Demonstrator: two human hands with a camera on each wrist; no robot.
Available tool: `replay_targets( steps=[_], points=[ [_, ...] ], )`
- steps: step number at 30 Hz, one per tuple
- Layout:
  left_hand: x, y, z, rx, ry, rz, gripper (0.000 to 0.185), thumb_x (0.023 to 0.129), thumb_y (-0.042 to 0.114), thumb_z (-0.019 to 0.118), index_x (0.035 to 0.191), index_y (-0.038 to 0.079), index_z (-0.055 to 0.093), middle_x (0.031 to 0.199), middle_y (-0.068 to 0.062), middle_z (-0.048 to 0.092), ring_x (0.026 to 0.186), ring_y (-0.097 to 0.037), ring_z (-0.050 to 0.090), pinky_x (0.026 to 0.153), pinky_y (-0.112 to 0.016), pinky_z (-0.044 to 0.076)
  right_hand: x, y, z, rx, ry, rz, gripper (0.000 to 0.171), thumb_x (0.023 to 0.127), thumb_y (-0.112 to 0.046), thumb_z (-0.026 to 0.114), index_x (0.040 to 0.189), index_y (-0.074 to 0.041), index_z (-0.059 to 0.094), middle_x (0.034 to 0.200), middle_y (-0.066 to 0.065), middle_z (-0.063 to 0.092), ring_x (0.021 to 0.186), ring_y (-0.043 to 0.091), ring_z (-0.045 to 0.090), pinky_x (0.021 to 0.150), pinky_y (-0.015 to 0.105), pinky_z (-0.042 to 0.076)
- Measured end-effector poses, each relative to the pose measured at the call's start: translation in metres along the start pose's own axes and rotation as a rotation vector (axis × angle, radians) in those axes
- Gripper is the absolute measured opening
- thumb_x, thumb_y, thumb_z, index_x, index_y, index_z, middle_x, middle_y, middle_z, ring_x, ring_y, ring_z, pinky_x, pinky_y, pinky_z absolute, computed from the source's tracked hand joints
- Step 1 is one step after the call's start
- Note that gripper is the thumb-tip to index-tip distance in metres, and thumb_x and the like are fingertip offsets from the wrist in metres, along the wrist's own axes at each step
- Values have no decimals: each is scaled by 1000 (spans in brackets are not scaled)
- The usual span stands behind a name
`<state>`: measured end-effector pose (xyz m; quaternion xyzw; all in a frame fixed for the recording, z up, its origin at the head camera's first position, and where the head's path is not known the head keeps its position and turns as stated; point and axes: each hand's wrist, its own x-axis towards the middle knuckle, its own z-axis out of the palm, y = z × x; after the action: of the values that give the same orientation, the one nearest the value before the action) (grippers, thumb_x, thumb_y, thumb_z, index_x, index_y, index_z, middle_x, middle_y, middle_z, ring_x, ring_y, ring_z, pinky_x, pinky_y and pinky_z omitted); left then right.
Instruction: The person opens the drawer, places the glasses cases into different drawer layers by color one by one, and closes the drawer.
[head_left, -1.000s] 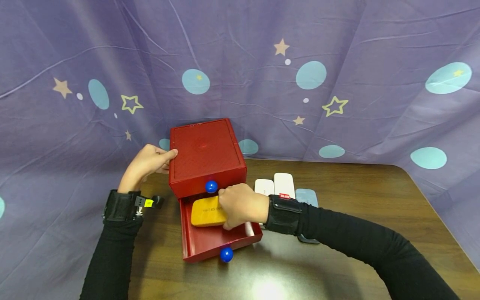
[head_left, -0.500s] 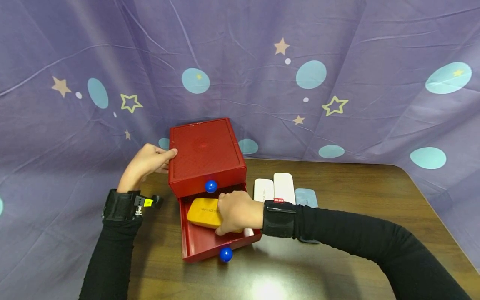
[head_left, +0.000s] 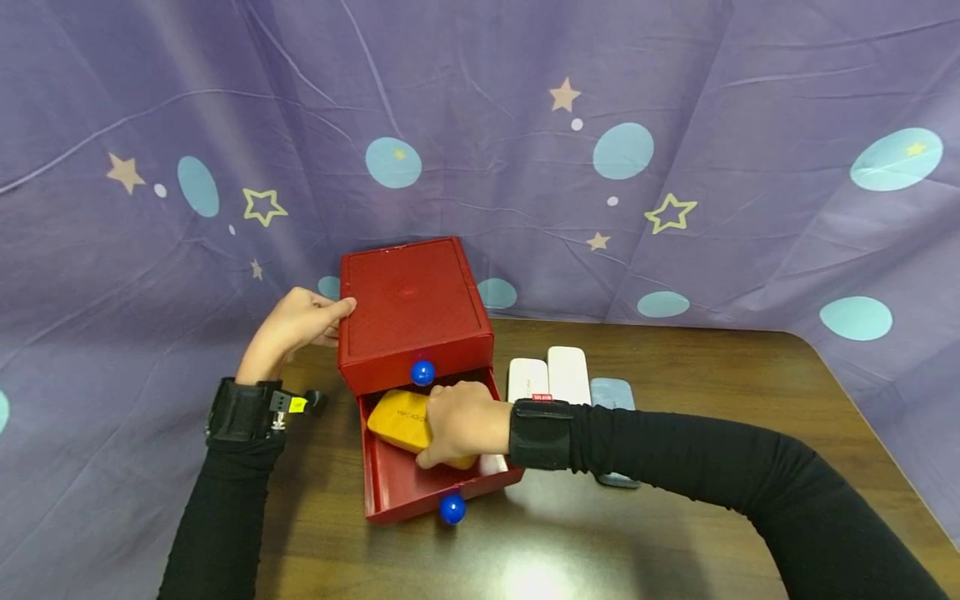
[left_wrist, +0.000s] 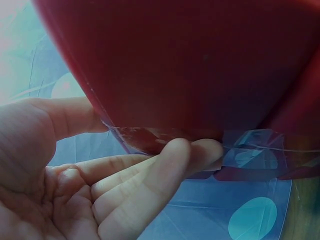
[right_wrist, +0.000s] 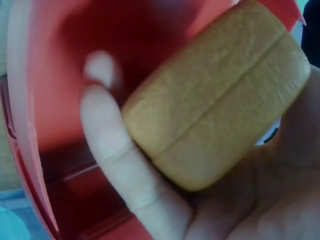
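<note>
A red drawer box [head_left: 408, 292] stands on the table with its lower drawer [head_left: 397, 496] pulled out. My left hand [head_left: 292, 321] holds the box at its left side, thumb on the top edge; in the left wrist view its fingers [left_wrist: 145, 200] curl behind the red wall [left_wrist: 165, 65]. Over the drawer, my right hand [head_left: 465, 423] grips a yellow glasses case [head_left: 400, 421] with printed lettering. The case lies slanted, its left end near the drawer's left wall. The right wrist view shows its seamed side [right_wrist: 215, 95] held between thumb and fingers.
A white object [head_left: 492, 464] shows in the drawer beside my right wrist. Right of the box lie two white cases [head_left: 568, 375] and a light blue case [head_left: 612, 393], partly behind my right sleeve. Blue ball knobs [head_left: 452, 508] stick out in front. A purple curtain [head_left: 510, 167] hangs behind.
My right hand has moved left with the yellow glasses case, whose right end has turned toward the drawer front. More of the white object shows. My left hand stays in place on the box.
</note>
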<state>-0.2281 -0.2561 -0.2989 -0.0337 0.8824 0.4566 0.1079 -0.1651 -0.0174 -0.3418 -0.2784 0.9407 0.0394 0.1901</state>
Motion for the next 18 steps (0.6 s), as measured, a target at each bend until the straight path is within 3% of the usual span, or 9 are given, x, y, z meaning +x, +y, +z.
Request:
replay_targets(
  steps=[12,18],
  points=[
    [-2,1,0,22,-7,11,55,104,35,56,128,-15,62,128,-33,64,79,-7,72,76,-29,65,2,-6,-1,82,-87,56,76,74,-66,76,120,-8,57,89,1,57,81,17,56,65,27,50],
    [-3,1,0,35,-3,22,53,104,33,57,125,-14,65,125,-31,66,78,-7,72,76,-29,65,4,-10,-1,104,-74,72,70,73,-67,77,111,-10,62,87,0,59,78,17,57,64,28,49]
  ],
)
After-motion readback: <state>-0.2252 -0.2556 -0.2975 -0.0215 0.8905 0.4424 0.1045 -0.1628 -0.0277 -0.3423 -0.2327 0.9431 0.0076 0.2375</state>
